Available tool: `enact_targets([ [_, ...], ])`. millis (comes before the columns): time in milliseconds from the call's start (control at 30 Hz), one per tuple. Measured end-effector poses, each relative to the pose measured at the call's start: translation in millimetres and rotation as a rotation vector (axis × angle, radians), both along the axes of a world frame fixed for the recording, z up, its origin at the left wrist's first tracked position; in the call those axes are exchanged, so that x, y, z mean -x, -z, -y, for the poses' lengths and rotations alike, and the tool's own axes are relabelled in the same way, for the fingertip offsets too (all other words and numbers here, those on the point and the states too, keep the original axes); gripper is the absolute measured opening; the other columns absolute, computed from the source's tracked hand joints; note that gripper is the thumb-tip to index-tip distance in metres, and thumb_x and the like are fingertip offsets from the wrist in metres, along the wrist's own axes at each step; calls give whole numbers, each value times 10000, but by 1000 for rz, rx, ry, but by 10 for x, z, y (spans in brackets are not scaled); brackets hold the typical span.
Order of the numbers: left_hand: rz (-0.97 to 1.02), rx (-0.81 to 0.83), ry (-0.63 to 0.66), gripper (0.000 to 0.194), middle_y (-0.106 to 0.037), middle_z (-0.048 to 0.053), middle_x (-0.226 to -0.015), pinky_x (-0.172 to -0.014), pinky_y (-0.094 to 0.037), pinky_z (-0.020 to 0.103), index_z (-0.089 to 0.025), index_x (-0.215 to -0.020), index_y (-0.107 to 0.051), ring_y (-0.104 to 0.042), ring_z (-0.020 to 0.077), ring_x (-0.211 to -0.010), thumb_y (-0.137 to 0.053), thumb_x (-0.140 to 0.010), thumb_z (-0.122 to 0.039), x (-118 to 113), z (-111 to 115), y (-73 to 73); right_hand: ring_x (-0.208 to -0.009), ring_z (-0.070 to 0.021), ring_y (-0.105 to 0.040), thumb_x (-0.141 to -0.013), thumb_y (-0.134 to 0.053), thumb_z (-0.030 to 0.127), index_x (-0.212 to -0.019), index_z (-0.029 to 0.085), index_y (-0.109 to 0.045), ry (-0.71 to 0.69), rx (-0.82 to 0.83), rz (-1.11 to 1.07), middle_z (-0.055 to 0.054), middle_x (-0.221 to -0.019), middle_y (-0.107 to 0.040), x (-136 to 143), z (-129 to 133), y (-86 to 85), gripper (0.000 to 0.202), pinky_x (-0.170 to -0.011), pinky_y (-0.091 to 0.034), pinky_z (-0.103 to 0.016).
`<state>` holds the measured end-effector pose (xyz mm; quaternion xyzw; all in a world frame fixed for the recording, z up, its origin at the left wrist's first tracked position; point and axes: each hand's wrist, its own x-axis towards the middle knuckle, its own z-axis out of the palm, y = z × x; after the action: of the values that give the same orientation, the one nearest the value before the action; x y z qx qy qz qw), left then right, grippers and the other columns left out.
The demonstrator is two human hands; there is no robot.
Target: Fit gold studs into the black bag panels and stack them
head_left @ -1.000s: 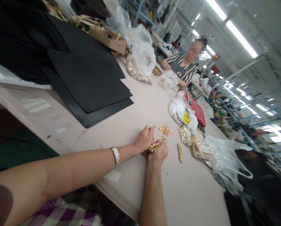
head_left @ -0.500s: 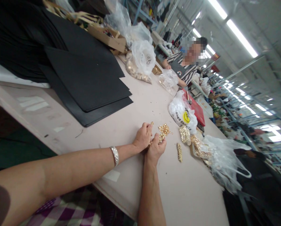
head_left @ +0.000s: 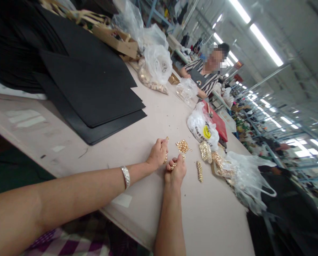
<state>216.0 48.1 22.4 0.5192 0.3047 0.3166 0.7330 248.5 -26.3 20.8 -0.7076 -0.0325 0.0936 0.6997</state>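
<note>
My left hand [head_left: 158,153], a silver bracelet [head_left: 125,177] at its wrist, is closed around a gold chain, with shiny bits showing above and below the fingers. Just to the right, my right hand [head_left: 177,170] is curled around a length of gold chain [head_left: 174,165] that shows between thumb and fingers. A small gap separates the two hands. Beyond them lies a loose heap of small gold pieces [head_left: 182,146] on the table [head_left: 212,206]. Right of my right hand rests a narrow gold bundle [head_left: 199,171]. How much each fist holds is hidden.
Black sheets [head_left: 95,92] are stacked at the left. A white plastic bag [head_left: 201,124], a red flat item [head_left: 217,122], a gold packet [head_left: 205,152] and a clear bag [head_left: 244,174] line the right. Across the table sits a person [head_left: 201,74] near more bags.
My hands have moved apart from each other, and the right one has turned so its chain shows more. The whole view has shifted slightly.
</note>
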Motion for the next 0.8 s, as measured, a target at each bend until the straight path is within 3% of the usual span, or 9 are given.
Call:
enact_targets([
  [167, 24, 56, 32, 354, -486, -76, -597, -370, -338, 186, -228, -829, -448, -436, 85, -401, -383, -922, -563, 27, -66, -62, -380, -83, -398, -904, -376, 589, -885, 249, -413, 43, 204, 120, 97, -632, -466, -239, 255, -57, 343, -369, -309, -213],
  [400, 17, 51, 66, 373, -514, -55, -585, -405, -355, 202, -211, -766, -497, -456, 100, -441, -447, -848, -571, 45, -113, -76, -610, -195, -592, -859, -526, 493, -867, 211, -582, 70, 615, 398, 5, -628, -627, -688, 866, -178, 288, -610, -413, -294],
  [633, 47, 61, 192, 439, -618, -13, -654, -475, -415, 231, -179, -898, -635, -531, 129, -530, -597, -750, -590, 48, -101, -92, -689, -241, -650, -863, -528, 448, -794, 228, -622, -46, 922, 539, -45, -694, -702, -765, 1121, -49, 249, -640, -414, -305],
  [800, 72, 104, 232, 467, -661, 6, -716, -527, -445, 241, -169, -974, -651, -584, 147, -615, -704, -692, -538, -14, -117, -42, -801, -270, -662, -909, -452, 451, -918, 199, -653, 61, 1094, 596, -126, -878, -726, -934, 1379, -103, 323, -675, -412, -320],
])
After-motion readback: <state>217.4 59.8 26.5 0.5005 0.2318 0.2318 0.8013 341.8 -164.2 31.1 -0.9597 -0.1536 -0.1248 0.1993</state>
